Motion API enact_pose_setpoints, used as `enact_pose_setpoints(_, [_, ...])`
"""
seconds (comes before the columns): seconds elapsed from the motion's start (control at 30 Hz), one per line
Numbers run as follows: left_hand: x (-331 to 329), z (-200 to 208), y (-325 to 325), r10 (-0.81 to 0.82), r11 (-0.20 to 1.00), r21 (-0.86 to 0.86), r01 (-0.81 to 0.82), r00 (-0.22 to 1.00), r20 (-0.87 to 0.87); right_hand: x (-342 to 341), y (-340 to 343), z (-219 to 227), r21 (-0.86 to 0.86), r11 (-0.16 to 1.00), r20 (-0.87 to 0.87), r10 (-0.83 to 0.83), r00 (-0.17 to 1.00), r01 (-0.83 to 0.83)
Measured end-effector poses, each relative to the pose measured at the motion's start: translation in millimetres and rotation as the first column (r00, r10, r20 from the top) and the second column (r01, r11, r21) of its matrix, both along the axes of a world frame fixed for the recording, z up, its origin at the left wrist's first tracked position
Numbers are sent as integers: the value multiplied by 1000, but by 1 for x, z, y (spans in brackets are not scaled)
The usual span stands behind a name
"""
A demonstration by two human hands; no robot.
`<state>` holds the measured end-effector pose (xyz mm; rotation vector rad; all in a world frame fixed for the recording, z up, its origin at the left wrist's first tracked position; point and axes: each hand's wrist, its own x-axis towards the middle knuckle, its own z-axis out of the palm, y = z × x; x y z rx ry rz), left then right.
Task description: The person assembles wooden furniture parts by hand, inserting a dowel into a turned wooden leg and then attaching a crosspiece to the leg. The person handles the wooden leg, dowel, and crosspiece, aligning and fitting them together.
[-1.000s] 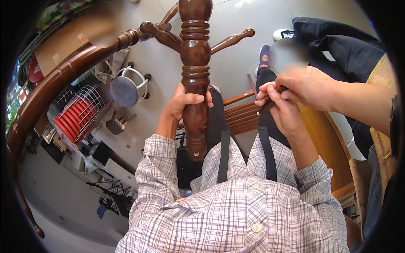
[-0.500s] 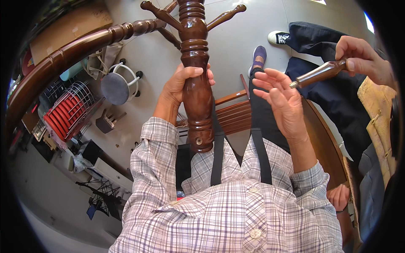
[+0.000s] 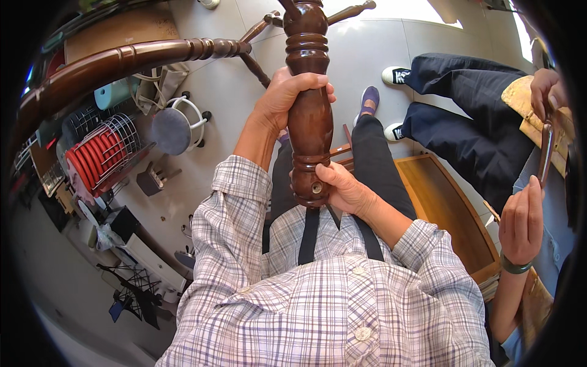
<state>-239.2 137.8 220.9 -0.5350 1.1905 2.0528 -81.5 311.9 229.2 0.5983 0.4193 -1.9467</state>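
Observation:
A dark brown, glossy turned wooden post [image 3: 310, 122] extends away from my lap, with its near end toward me. My left hand [image 3: 284, 98] is wrapped round its bulging middle. Lower down, my right hand [image 3: 347, 191] grips the near end, its thumb beside a round metal-lined hole [image 3: 316, 188]; its other fingers are hidden behind the wood. Thin pegs [image 3: 351, 11] branch from the far part of the post. At the right, a co-worker's hands [image 3: 523, 221] hold a short turned wooden peg [image 3: 546, 144], apart from my own hands.
A long curved wooden rail [image 3: 131, 58] arches across the upper left. Beyond it stand a grey round stool [image 3: 170, 131] and a wire rack with red discs [image 3: 101, 162]. A brown wooden board [image 3: 449, 208] lies right of my legs. The co-worker's legs [image 3: 465, 131] are at the right.
My right hand, earlier raised and open near the co-worker's peg, has come down onto the post's near end. The post has shifted right in view. The co-worker has drawn the peg back.

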Motion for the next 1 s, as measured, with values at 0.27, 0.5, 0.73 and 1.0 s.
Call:
enact_pose_setpoints(0.27, [-12,33,34,6,967,-250,-57,979,-201,1,14,2,105,987,-123,-105,987,118])
enact_pose_setpoints(0.5, [5,44,40,-80,913,-403,-67,938,-338,0,30,11,263,965,-240,80,967,-14])
enact_pose_setpoints(0.73, [18,45,35,-64,894,-436,-98,937,-343,0,39,8,376,911,-304,297,905,-172])
enact_pose_setpoints(1.0, [21,57,23,13,900,-390,-195,906,-424,-22,28,44,531,819,-376,457,806,-217])
